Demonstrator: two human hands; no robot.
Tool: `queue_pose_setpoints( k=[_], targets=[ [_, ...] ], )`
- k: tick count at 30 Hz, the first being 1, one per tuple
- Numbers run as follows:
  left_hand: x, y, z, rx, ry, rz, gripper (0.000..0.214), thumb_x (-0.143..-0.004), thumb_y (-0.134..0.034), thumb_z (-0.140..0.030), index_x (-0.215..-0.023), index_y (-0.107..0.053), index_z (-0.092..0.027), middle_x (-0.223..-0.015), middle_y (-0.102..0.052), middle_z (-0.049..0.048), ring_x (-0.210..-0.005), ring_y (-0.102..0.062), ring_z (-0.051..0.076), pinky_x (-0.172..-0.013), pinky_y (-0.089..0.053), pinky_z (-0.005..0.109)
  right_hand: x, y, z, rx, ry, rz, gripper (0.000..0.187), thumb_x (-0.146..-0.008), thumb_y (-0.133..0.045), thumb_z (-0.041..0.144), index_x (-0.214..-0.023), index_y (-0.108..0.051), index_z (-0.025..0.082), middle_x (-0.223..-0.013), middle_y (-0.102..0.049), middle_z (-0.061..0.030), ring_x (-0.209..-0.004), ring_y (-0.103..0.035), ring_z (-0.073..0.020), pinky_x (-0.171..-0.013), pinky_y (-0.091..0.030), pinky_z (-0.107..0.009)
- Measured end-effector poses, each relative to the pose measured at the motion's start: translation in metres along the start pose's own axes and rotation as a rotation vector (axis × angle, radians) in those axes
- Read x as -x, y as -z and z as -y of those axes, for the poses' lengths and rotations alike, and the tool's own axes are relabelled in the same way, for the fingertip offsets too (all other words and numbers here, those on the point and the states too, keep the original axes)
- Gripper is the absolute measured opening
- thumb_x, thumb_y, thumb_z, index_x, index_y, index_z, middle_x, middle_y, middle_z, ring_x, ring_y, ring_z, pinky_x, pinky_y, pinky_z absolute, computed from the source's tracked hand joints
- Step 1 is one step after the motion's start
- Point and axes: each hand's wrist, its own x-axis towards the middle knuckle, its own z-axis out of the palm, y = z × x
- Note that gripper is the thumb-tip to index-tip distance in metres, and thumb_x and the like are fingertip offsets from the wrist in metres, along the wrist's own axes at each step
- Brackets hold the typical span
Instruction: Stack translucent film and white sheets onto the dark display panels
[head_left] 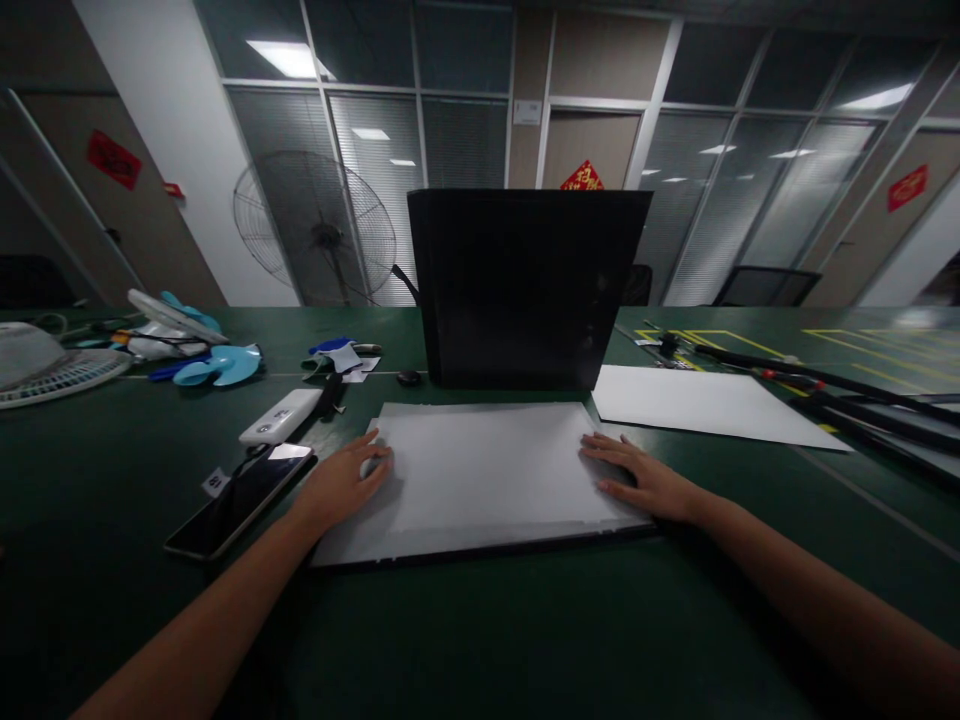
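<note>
A large white sheet (pixel 480 470) lies flat on the dark green table (pixel 480 640) in front of me, over a dark backing whose edge shows along the near side. My left hand (pixel 341 485) rests on the sheet's left edge, fingers stretched forward and loosely curved. My right hand (pixel 641 475) lies flat on the sheet's right edge, fingers spread toward the left. Neither hand holds anything. A tall black panel (pixel 529 285) stands upright just behind the sheet.
A phone (pixel 240 500) and a white power bank (pixel 281 417) lie left of the sheet. Blue fan blades (pixel 221 363), a white fan grille (pixel 45 370) and small parts sit at far left. A second white sheet (pixel 705 405) and black rods (pixel 825 385) lie right. A standing fan (pixel 315 235) is behind.
</note>
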Motion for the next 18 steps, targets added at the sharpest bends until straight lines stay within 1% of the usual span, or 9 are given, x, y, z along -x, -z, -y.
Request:
queue_pose_setpoints(
  k=[2,4,6,8,10,13,15,18],
  targets=[
    [0.0,0.0,0.0,0.012,0.018,-0.022,0.052,-0.099,-0.04,-0.056,-0.113,-0.078,-0.023,-0.164,-0.049,0.0096,-0.125,-0.07,0.034,-0.112,-0.05,0.051,0.001,0.001,-0.003,-0.034,0.031,0.009,0.071,-0.101,-0.051,0.065,-0.161,-0.046,0.026,-0.171,-0.033,-0.0101,-0.16,-0.023,-0.0344,-0.13,-0.006,-0.065],
    [-0.001,-0.002,0.0,0.006,0.025,-0.045,0.052,-0.1,-0.04,-0.057,-0.108,-0.078,-0.023,-0.163,-0.052,0.0102,-0.121,-0.072,0.034,-0.11,-0.051,0.049,0.001,0.001,-0.005,-0.042,0.066,0.007,0.07,-0.102,-0.051,0.063,-0.162,-0.045,0.026,-0.171,-0.034,-0.0107,-0.16,-0.023,-0.0337,-0.13,-0.004,-0.065],
    [-0.001,-0.004,0.002,-0.007,0.021,-0.075,0.051,-0.1,-0.041,-0.055,-0.113,-0.078,-0.022,-0.162,-0.053,0.0103,-0.122,-0.072,0.033,-0.112,-0.05,0.048,0.002,0.0,-0.004,-0.05,0.096,0.019,0.068,-0.103,-0.05,0.061,-0.162,-0.044,0.027,-0.17,-0.035,-0.0102,-0.16,-0.023,-0.0334,-0.129,-0.004,-0.066],
    [-0.001,-0.007,0.004,-0.021,0.02,-0.088,0.053,-0.1,-0.041,-0.054,-0.125,-0.075,-0.022,-0.163,-0.052,0.0109,-0.125,-0.07,0.033,-0.114,-0.049,0.047,0.003,0.0,-0.002,-0.062,0.113,0.04,0.067,-0.103,-0.051,0.059,-0.162,-0.044,0.028,-0.17,-0.035,-0.0096,-0.16,-0.022,-0.0335,-0.129,-0.005,-0.066],
    [-0.002,-0.009,0.006,-0.046,0.024,-0.077,0.057,-0.1,-0.042,-0.054,-0.135,-0.071,-0.019,-0.163,-0.051,0.0127,-0.129,-0.068,0.034,-0.116,-0.047,0.047,0.004,0.001,0.002,-0.067,0.119,0.05,0.067,-0.103,-0.051,0.059,-0.162,-0.045,0.028,-0.17,-0.035,-0.0094,-0.161,-0.022,-0.0337,-0.129,-0.006,-0.066],
    [-0.003,-0.012,0.009,-0.09,0.017,-0.051,0.06,-0.099,-0.043,-0.051,-0.142,-0.066,-0.016,-0.162,-0.052,0.0155,-0.138,-0.061,0.034,-0.121,-0.042,0.047,0.004,0.004,0.002,-0.036,0.114,0.055,0.066,-0.103,-0.051,0.059,-0.161,-0.046,0.028,-0.17,-0.035,-0.0082,-0.16,-0.023,-0.0337,-0.129,-0.009,-0.067],
    [-0.004,-0.012,0.01,-0.102,0.014,-0.037,0.061,-0.099,-0.042,-0.05,-0.144,-0.065,-0.015,-0.162,-0.051,0.0161,-0.14,-0.059,0.034,-0.121,-0.041,0.047,0.003,0.005,-0.008,0.016,0.087,0.015,0.064,-0.103,-0.05,0.059,-0.16,-0.049,0.028,-0.17,-0.037,-0.0079,-0.16,-0.024,-0.0335,-0.13,-0.011,-0.065],
    [-0.004,-0.01,0.01,-0.1,0.016,-0.028,0.06,-0.1,-0.042,-0.051,-0.144,-0.065,-0.016,-0.163,-0.051,0.0151,-0.139,-0.06,0.034,-0.121,-0.042,0.048,-0.001,0.006,-0.04,0.15,-0.019,-0.15,0.064,-0.104,-0.046,0.058,-0.159,-0.048,0.026,-0.169,-0.038,-0.0099,-0.159,-0.027,-0.0323,-0.131,-0.014,-0.062]
  ],
)
